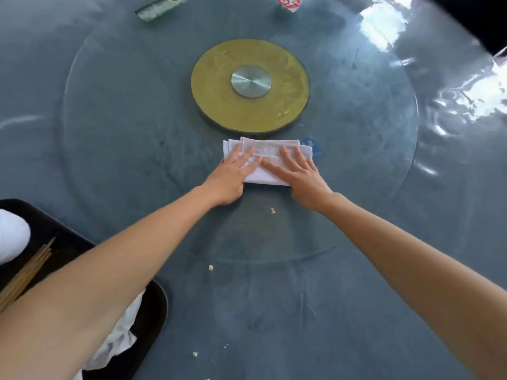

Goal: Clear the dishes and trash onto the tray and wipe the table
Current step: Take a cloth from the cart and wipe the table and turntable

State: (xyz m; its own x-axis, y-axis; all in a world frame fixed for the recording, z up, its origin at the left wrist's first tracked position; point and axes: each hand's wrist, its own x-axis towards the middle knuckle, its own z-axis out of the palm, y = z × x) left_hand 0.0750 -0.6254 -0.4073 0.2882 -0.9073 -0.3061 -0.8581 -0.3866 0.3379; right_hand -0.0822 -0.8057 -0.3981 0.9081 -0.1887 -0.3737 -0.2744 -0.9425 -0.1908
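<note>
Hidden/cut off: tray (157, 303) at lower left of frame is cropped by the left and bottom edges, and the left forearm crosses over most of it. A white rounded dish (12, 237) on it is cut at the left edge; can't tell bowl or plate. Crumpled white napkin (120, 341) partly under the forearm. Chopsticks (27, 272) bundled on the tray, lower ends run under the arm.
Hard to make out: blue round item (315, 148) peeks out from behind the cloth's right end, mostly covered, can't identify. Green-white comb-like item (157, 8) at top left and red-white packet (290, 1) at top centre both clipped by the top edge, blurred.
Cloth: folded white cloth (267, 160) lies flat on the glass turntable (109, 133), centre of frame, just below the gold hub disc (249, 85), not touching it.
Left hand: left hand (233, 174) flat, fingers spread, palm pressing the cloth's left half. No grasp.
Right hand: right hand (299, 174) same, flat and spread on the right half. No grasp.
Edges: turntable rim arcs across lower centre, between hands and near table (274, 325) edge. Tray corner just beside the rim at lower left.
Open room: wide bare glass left and right of the cloth. Bare table at lower centre and lower right.
Debris: yellow crumbs (273, 210) on the glass below the hands; more at (210, 267) and (195, 353) on the table.
Glare: bright reflections (466, 91) at upper right wash out the surface there.
</note>
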